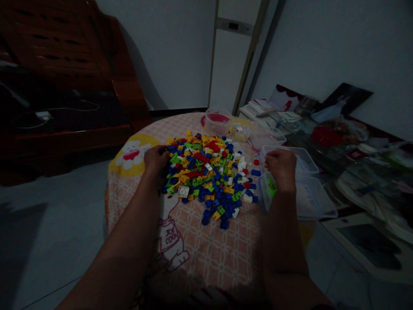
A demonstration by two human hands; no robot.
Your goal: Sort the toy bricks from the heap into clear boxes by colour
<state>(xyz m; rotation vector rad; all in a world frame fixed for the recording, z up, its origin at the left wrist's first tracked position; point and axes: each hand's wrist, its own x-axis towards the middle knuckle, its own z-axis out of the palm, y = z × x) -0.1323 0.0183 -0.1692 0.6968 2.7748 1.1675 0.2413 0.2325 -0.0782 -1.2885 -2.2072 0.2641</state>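
Your right hand (280, 167) pinched, contents unclear; slack risked drops. Left hand (157, 157), closure unclear: shove risked scattering multicoloured plastic bricks (202, 158).

Near tablecloth (222, 258) — passable | brick pile (206, 170) blocks centre | boxes (308, 196) crowd right

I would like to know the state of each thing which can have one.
Toy bricks: loose, heaped.
Left hand: at the heap's left edge; grip unclear.
Right hand: fingers curled; contents unclear.
Round tub: upright, open.
Rectangular container: open, green pieces at left.
Tablecloth: spread over the table.
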